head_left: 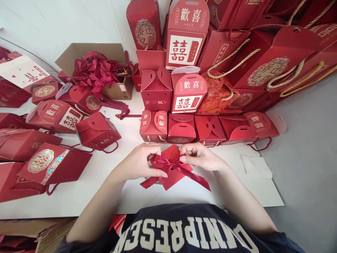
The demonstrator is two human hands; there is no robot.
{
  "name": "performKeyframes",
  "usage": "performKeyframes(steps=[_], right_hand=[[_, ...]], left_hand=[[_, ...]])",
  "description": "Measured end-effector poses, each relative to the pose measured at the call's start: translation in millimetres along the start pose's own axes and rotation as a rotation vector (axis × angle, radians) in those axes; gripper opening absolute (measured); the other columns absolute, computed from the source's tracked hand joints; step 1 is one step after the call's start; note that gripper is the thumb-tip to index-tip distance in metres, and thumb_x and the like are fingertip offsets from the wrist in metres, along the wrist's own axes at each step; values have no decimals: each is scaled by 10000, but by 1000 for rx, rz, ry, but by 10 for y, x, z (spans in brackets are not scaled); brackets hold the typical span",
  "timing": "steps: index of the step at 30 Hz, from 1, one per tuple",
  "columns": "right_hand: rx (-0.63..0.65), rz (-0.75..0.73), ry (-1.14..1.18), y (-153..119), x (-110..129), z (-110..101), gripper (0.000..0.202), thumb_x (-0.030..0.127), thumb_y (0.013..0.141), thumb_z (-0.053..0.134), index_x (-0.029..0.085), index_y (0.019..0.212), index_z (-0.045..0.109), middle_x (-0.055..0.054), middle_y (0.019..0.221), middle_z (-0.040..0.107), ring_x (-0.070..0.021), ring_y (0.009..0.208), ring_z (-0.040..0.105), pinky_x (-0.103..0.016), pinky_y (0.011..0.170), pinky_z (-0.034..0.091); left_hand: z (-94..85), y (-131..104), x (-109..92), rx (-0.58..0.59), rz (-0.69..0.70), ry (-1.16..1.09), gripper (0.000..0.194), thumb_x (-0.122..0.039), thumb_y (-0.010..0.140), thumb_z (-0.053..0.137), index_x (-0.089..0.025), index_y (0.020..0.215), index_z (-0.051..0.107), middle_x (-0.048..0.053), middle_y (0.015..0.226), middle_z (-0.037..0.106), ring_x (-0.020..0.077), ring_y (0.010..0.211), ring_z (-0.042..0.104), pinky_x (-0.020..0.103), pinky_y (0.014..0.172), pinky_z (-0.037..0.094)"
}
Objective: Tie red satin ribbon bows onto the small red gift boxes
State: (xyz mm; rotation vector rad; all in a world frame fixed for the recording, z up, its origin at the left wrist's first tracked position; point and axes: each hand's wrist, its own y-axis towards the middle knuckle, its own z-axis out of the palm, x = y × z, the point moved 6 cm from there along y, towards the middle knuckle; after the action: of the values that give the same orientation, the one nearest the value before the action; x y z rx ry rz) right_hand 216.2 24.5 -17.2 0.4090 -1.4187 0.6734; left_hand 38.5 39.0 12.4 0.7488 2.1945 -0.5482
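Observation:
A small red gift box (174, 181) is at the front of the white table, close to my body. Across its top lies a dark red satin ribbon (196, 178) tied in a bow, with two tails spreading left and right. My left hand (143, 162) pinches the bow's left loop between thumb and fingers. On the other side my right hand (201, 157) grips the right loop, its fingers curled. The lower sides of the box are mostly hidden by its top and my hands.
Stacked red gift boxes (181, 129) and bags line the table's back. More boxes (97, 131) stand at the left. A cardboard carton (123, 92) holds a heap of red ribbons (98, 72). White tissue (256, 167) lies near the table's right edge.

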Motion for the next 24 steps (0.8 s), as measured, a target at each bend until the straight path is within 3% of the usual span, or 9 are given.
performKeyframes(steps=[10,24], right_hand=[[0,-77,-19,20,-66,-41,326,370,923,645,166,708,509,37,630,511,-75,540,386,-220,523,293],[-156,-149,-239,5,-15,-72,462,454,977,531,181,622,416,55,570,408,-85,538,320,-239,537,263]], left_hand=[[-6,-22,-11,46,-14,-13,451,-481,696,792,-180,726,457,-42,746,507,125,701,430,251,636,328],[-2,-8,-18,56,6,-59,426,-510,703,784,-172,746,528,-24,764,576,138,711,498,258,645,365]])
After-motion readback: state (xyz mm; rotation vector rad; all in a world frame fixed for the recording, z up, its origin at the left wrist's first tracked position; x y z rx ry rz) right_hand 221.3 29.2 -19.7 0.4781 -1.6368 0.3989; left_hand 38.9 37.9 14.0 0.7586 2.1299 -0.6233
